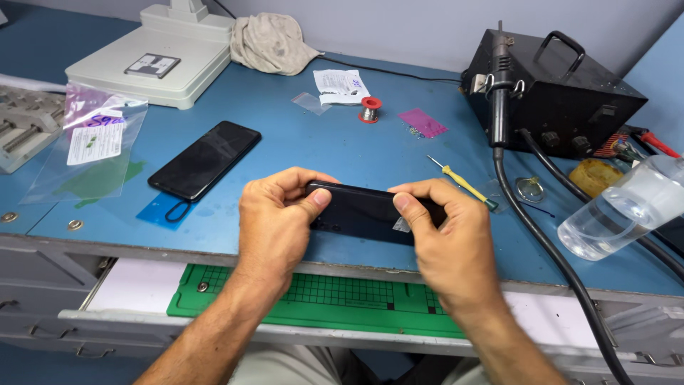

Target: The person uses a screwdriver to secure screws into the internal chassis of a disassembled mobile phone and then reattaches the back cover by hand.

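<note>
Far left on our bench (320, 142) lies a clear bag (89, 142), then a dark phone (204, 160) lying flat on its own. Our left hand (274, 221) and right hand (449, 239) both clench a second black phone (360, 212) — held on edge above the bench's front rim, thumbs pressing its back (no gap shows yet). The yellow screwdriver (462, 182) lies unused just beyond — the casing looks still closed.

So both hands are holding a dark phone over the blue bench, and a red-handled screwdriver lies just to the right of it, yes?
Not quite: the screwdriver has a yellow handle, not red, as the head view shows. The rest stands: the left hand and right hand hold the dark phone over the blue bench.
</note>
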